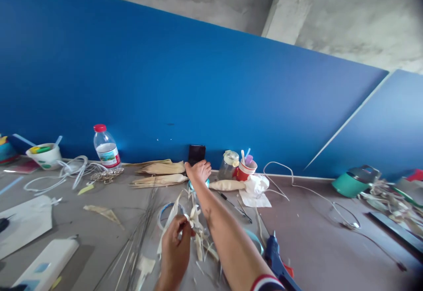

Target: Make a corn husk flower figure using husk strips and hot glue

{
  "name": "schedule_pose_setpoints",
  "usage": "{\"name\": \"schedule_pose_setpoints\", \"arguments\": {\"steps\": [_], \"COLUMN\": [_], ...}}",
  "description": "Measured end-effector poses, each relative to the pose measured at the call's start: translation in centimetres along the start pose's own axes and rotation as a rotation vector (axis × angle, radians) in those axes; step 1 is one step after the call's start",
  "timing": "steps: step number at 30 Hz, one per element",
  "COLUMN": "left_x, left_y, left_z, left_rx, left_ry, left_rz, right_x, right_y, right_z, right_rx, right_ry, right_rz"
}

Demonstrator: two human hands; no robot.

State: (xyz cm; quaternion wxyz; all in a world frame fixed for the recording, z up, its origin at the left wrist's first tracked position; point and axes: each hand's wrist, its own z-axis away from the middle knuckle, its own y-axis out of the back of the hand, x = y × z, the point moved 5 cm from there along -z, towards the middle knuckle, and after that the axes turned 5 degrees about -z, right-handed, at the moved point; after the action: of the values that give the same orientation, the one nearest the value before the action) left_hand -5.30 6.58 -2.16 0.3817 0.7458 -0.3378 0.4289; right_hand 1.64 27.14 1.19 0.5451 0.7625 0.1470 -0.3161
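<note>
Near the surface's [304,229] back edge, right hand [199,172] is holding fingers spread by the dark object [197,152]. Farther from that edge, left hand [176,241] is pinching a pale strip [193,215]; right forearm [220,229], crossing close, could snag it.

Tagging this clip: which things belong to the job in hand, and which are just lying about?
Likely the job:
pale strips, at the left hand's fingertips
thin wires
glue gun
black object by the right hand, use unclear

Probably lying about:
bottle
white cup
green container
</note>
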Motion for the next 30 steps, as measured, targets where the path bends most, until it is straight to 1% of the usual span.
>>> {"name": "schedule_pose_setpoints", "arguments": {"steps": [3,6,10,13,16,21,24,30], "left_x": [-0.1,0.0,0.1,-0.3,-0.6,-0.3,0.0,0.6], "left_y": [0.3,0.5,0.5,0.3,0.1,0.1,0.2,0.5], "left_z": [-0.2,-0.2,-0.1,-0.1,0.0,-0.3,-0.4,-0.3], "left_rx": [0.022,0.03,0.022,0.01,0.022,0.022,0.034,0.035], "left_ry": [0.03,0.049,0.043,0.043,0.038,0.03,0.028,-0.026], "left_rz": [0.07,0.124,0.152,0.168,0.178,0.15,0.12,0.037], "right_x": [-0.7,-0.7,-0.6,-0.5,-0.7,-0.8,-0.8,-0.5], "right_y": [-0.8,-0.9,-0.4,0.0,0.4,0.4,0.5,0.4], "right_z": [-0.2,-0.2,-0.3,-0.4,-0.5,-0.2,-0.2,-0.5], "right_rx": [0.038,0.057,0.062,0.06,0.053,0.022,0.004,-0.009], "right_ry": [-0.073,-0.11,-0.113,-0.101,-0.085,-0.115,-0.104,-0.099], "right_rz": [-0.013,-0.014,-0.008,-0.01,-0.019,-0.043,-0.044,-0.012]}}
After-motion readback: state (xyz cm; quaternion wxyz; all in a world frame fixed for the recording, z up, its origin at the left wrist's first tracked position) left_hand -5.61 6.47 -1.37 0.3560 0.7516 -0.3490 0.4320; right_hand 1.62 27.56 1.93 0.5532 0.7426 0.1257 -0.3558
